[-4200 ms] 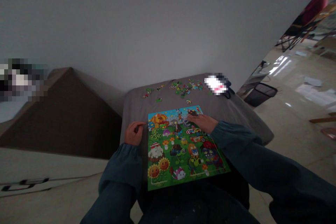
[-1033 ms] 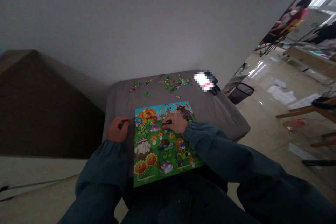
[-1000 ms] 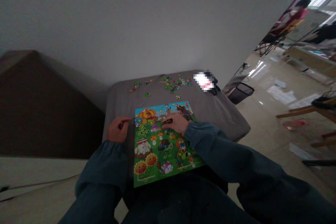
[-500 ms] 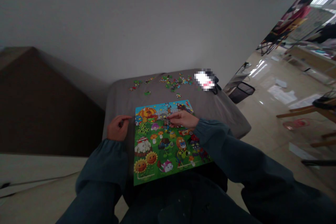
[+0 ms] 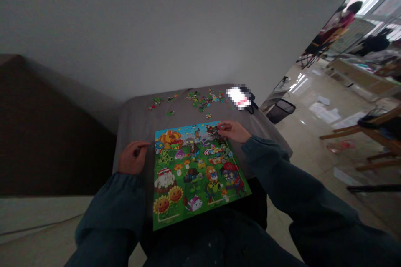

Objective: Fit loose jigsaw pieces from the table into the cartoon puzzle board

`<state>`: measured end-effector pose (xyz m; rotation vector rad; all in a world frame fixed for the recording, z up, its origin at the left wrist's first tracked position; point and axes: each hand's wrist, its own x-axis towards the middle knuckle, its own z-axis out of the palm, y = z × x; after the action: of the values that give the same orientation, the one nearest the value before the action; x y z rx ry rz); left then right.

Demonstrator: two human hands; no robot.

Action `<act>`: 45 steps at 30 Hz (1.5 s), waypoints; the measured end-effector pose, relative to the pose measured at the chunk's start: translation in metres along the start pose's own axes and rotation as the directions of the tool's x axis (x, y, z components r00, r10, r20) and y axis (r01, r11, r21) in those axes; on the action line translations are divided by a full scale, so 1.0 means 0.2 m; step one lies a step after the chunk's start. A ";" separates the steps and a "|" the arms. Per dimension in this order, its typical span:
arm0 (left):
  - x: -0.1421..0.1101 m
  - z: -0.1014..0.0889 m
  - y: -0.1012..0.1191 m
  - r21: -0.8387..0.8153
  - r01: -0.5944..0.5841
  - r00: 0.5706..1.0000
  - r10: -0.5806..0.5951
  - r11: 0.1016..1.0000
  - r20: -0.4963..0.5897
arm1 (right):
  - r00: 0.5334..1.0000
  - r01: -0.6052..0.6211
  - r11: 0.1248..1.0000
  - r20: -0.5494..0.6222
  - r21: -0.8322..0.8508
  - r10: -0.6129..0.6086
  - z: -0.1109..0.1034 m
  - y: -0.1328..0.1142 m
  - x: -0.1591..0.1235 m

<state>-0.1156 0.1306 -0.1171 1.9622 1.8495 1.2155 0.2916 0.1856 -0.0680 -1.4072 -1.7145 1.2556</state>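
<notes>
A colourful cartoon jigsaw board (image 5: 184, 183), green with a blue sky strip, lies tilted on the grey cloth-covered surface in front of me. My right hand (image 5: 234, 132) is over its upper right corner, thumb and fingers pinched on a small greyish jigsaw piece (image 5: 214, 134); the piece is partly hidden and blurred. I cannot tell whether the piece touches the board. Just outside the board's left edge, my left hand (image 5: 132, 158) rests on the cloth with curled fingers. Its fingertips point at the board, and what they hold, if anything, is hidden.
Loose jigsaw pieces (image 5: 202, 101) lie scattered along the back of the grey surface (image 5: 134, 112), near the wall. A blurred-out bright object (image 5: 238, 96) is at the back right. Beyond stand a dark mesh bin (image 5: 280, 111), a wooden chair (image 5: 380, 133) and a seated person (image 5: 343, 23).
My right hand has moved from the board's upper middle to its upper right corner, carrying the greyish piece. The left hand stays beside the board. The whole view has shifted slightly.
</notes>
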 end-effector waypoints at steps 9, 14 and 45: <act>0.01 0.00 -0.01 0.013 0.005 1.000 -0.005 1.000 -0.003 | 0.998 0.067 0.962 0.007 -0.265 -0.068 0.06 0.10 -0.01; 0.01 0.00 0.00 0.014 0.003 1.000 -0.003 1.000 0.005 | 0.993 0.105 0.906 -0.005 -0.411 -0.118 0.06 0.07 -0.02; 0.04 0.03 -0.01 0.131 0.020 0.995 -0.032 0.991 0.096 | 0.948 0.281 0.827 0.005 -0.487 -0.319 -0.06 0.12 0.54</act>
<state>-0.1135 0.1395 -0.1184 2.0173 1.9426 0.9958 0.2825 0.2913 -0.0993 -1.3472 -2.1910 0.6109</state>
